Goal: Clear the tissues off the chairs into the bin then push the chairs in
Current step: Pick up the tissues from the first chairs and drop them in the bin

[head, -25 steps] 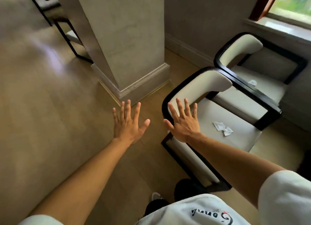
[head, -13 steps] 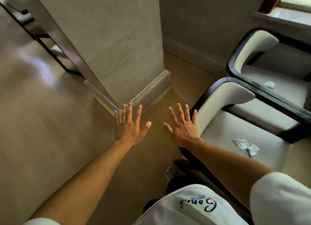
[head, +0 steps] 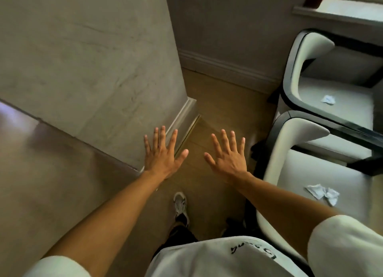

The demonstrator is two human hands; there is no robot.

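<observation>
A pillar (head: 93,69) stands to the left, two chairs side by side to the right, the near chair (head: 294,152) with a tissue (head: 323,193) on its seat, the far chair (head: 306,54) behind it with another tissue (head: 328,99), under a windowsill (head: 335,15).

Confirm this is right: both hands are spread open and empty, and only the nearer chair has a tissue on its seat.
Not quite. The head view shows a tissue on the farther chair too, besides the tissue on the nearer chair. The left hand and right hand are indeed open and empty.
</observation>
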